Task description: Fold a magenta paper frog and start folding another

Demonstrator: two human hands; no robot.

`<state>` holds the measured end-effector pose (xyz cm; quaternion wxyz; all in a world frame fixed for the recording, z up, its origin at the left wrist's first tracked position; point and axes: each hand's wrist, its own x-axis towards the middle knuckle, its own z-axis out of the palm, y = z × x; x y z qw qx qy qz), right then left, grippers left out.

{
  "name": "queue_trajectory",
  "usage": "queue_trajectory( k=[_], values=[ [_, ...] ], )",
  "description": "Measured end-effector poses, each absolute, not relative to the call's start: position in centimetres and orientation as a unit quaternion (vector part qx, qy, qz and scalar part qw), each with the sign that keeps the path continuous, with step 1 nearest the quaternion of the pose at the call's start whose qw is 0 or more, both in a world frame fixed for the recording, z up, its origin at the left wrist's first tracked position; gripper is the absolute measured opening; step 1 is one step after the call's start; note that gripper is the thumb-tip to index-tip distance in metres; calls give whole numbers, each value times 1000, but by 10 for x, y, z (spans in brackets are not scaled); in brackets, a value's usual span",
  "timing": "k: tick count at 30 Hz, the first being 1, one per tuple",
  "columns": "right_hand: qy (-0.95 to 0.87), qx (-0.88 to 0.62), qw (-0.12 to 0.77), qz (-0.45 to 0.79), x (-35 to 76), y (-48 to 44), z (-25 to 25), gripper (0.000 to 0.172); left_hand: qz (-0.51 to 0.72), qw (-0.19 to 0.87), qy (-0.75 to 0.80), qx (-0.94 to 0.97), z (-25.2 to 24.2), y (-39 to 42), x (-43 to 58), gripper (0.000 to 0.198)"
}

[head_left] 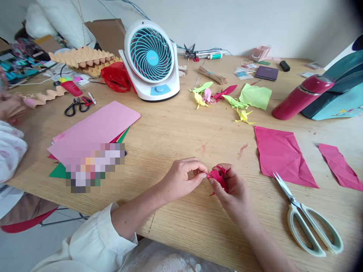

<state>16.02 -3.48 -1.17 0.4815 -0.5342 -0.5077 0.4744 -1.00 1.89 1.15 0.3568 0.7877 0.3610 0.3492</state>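
— Where is the folded red paper (217, 176)?

— Low over the near part of the table (176, 128), between the two hands. The left hand (183, 177) pinches its left tip with thumb and forefinger. The right hand (229, 190) is curled around the rest, fingers closed on it.

— What lies beside them?

— To the right are the scissors (309, 221) (white handles, blades parted), their tips on the lower edge of a creased pink sheet (282, 155). A pink strip (338, 166) lies further right.

— And farther back?

— Small paper cranes (221, 96) in yellow, green, pink and red, with a fan (151, 60) to their left. A stack of coloured paper (96, 130) sits on the left side, black scissors (76, 105) just behind it. Another person's hand (11, 107) shows at the left edge, too blurred to tell its grip.
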Motion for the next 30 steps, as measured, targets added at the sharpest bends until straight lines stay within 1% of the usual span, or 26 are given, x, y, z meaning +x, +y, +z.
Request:
queue_trajectory(
  k=[4, 6, 10, 15, 21, 27, 30],
  values=[
    [-537, -566, 472, 410, 158, -35, -10, 17, 342, 385, 375, 771, 15, 18, -10, 14],
    [-544, -570, 471, 397, 157, -35, -10, 17, 339, 388, 370, 773, 16, 17, -10, 13],
    [-554, -571, 470, 383, 156, -36, -10, 17, 341, 393, 381, 764, 14, 17, -9, 5],
    [-575, -573, 472, 345, 155, -37, -9, 16, 336, 403, 408, 747, 12, 15, -6, 8],
    [-564, -579, 471, 353, 154, -36, -9, 16, 332, 388, 420, 750, 15, 12, -3, 12],
    [-559, -573, 468, 376, 152, -37, -8, 15, 312, 355, 379, 796, 14, 13, -6, 11],
    [-555, -571, 464, 388, 152, -37, -7, 15, 299, 382, 370, 793, 15, 14, -7, 11]
  ],
)
